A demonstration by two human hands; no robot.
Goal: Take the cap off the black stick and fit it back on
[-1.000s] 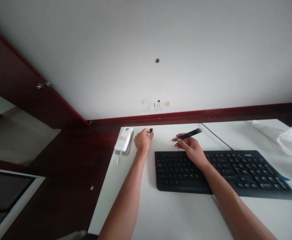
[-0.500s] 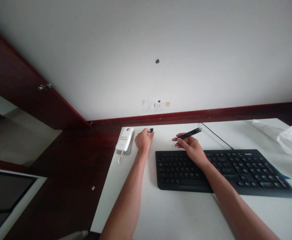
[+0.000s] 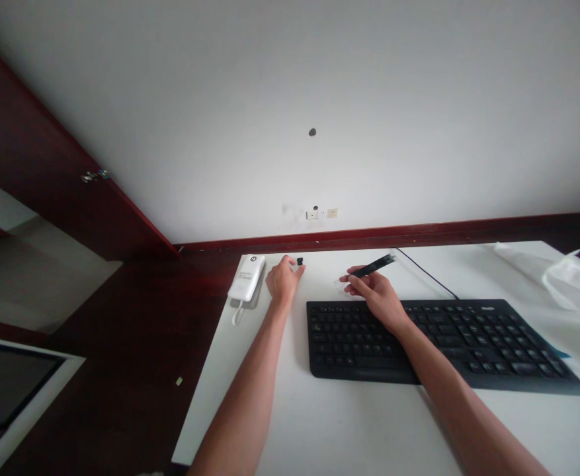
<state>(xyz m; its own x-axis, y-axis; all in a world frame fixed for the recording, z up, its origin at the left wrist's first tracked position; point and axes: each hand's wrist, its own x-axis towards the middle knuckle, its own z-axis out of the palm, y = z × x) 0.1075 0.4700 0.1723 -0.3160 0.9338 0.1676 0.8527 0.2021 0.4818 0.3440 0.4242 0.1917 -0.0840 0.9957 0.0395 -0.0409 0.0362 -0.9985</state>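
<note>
My left hand (image 3: 282,279) rests near the table's far edge, its thumb and forefinger closed around a small black cap-like piece (image 3: 299,262). Whether that piece still touches the tabletop, I cannot tell. Above the upper left part of a black keyboard (image 3: 359,344), my right hand (image 3: 376,291) grips a slim black pen-like stick (image 3: 375,266). The stick tilts up to the right and has a pale, clear-looking end. Something thin and transparent shows by the right fingertips; its kind is unclear.
A white power bank (image 3: 247,277) with a short looped cable lies at the left of the white table (image 3: 290,423). The keyboard's cord (image 3: 428,271) runs to the far edge. Crumpled white plastic (image 3: 572,281) lies at the right. Wall and sockets (image 3: 332,213) stand behind.
The view has shifted slightly. Both hands stay in nearly the same places. The right hand's stick has turned a little, and the transparent part by its fingertips shows more clearly.
</note>
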